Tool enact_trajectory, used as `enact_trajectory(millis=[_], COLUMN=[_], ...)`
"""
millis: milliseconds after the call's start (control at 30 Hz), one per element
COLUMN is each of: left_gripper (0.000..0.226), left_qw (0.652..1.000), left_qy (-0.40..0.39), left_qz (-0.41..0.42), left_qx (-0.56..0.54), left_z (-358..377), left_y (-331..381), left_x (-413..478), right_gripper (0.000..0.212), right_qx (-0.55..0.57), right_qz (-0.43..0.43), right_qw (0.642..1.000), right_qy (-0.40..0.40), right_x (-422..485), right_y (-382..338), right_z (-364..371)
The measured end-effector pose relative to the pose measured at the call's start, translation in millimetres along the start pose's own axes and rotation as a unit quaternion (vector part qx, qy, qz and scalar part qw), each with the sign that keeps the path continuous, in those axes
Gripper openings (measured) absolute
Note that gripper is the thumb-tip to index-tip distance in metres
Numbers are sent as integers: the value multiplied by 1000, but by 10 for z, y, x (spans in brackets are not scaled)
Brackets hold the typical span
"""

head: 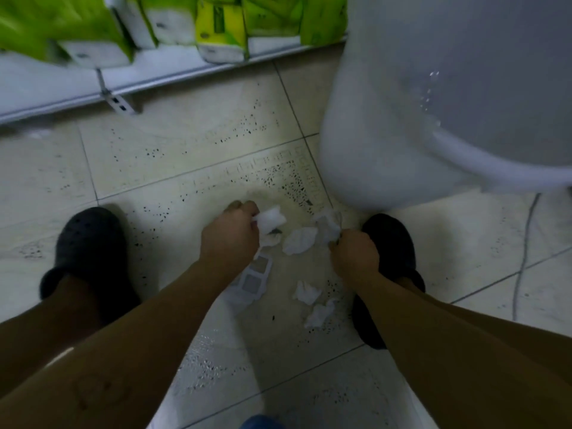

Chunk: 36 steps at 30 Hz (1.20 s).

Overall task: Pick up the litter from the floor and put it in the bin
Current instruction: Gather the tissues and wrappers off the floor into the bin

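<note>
My left hand [230, 235] pinches a crumpled white tissue [270, 218] just above the tiled floor. My right hand [354, 253] grips another white tissue wad [328, 224] close to the base of the big white bin [433, 97], which stands at the upper right. Between the two hands a loose tissue [299, 240] lies on the floor. A flat white wrapper with grey squares [252, 281] sits under my left wrist. Two more tissue scraps [306, 292] [319, 314] lie nearer to me.
My feet in black clogs stand at either side of the litter [89, 243] [388, 243]. A low white shelf [154, 72] with green and white paper packs [216, 29] runs along the top left. The floor tiles are speckled with dark spots.
</note>
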<state>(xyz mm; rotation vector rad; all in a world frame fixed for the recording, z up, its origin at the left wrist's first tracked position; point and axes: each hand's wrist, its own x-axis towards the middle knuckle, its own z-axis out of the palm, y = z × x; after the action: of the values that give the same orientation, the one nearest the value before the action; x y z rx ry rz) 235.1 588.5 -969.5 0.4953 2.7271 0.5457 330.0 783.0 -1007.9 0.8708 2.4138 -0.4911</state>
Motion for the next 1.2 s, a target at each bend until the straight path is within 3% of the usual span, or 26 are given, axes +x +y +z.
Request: enact_trajectory(millis=[233,300,567,700,900,1100,1200], left_gripper=[25,20,12,10,10,4,6], left_qw=[999,998,993,991,988,980,978], left_qy=[46,60,112,128,144,168,164], left_qz=[1,2,19,19,20,20,27], left_qx=[-18,-22,-24,-27,-55,-104,-125], left_z=[-740,-959,-1631,-1883,-2130,-2244,-2240], left_y=[413,537,847,964,1183,1495,1699], left_x=[-282,-388,-848,-1032,-1116,-927,-654], right_gripper=[31,33,26,31,22,18,11], right_qx=[2,36,70,83,75,207,291], right_qz=[-52,-78,-195,-194,-175,-133,-109], right_qw=[999,996,978,975,972,956,929], right_qy=[9,-29,33,66,136,161,201], right_x=[-588,-803,-1597,-1849,-2060,-1874,-1666], right_y=[-227,-253,-375,-381,-309,-153,39], right_z=[-806,-998,-1690,-1966,-2382,-2737,-2896])
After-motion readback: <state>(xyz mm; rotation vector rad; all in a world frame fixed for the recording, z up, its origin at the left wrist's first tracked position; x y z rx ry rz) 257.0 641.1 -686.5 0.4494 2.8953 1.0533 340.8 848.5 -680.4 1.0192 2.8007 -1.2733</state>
